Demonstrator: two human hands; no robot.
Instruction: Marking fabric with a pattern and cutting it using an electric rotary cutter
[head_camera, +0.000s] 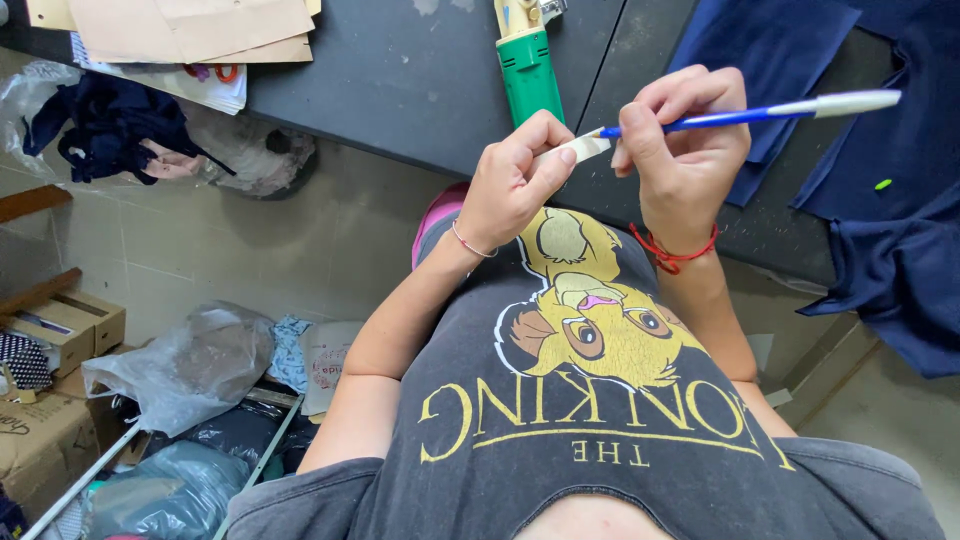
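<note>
The left hand (513, 180) pinched a small pale tag (585, 147) while the right hand (685, 150) gripped a blue pen (740, 117), tip touching it, no writing visible yet.

The pen (745, 114) is blue with a white end, the paper slip (586, 147) cream. A red cord (673, 254) rings one wrist. The tabletop (400, 70) is dark grey, the cloth (890, 200) navy, the tool handle (530, 75) green.

Glossy plastic pen (745, 116), matt paper slip (586, 148), navy cloth (900, 200), smooth dark matt tabletop (400, 80).
</note>
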